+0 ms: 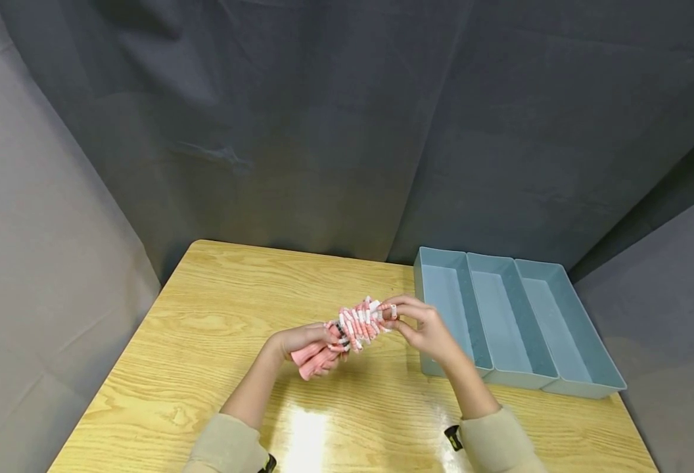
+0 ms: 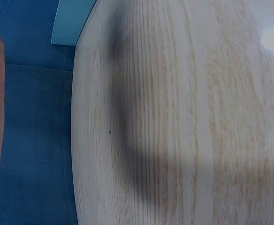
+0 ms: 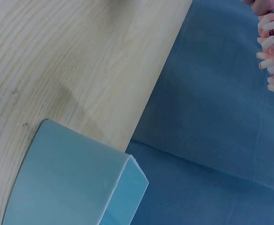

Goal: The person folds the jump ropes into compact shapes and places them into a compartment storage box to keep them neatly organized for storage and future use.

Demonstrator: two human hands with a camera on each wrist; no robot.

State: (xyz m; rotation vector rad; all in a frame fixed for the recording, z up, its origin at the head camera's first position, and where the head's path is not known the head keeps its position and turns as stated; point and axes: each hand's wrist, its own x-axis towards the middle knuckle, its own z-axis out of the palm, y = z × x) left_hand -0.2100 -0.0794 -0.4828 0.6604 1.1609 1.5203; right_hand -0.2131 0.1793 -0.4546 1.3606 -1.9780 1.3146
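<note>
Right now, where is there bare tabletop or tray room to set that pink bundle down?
The table is bare left of the left hand, and along the far edge behind both hands. All three compartments of the blue tray look empty. It is tight only where the right hand and the pink bundle sit close to the tray's left wall.

Head view high over table [image 1: 205,368]; wrist views close, sharing its edge.
</note>
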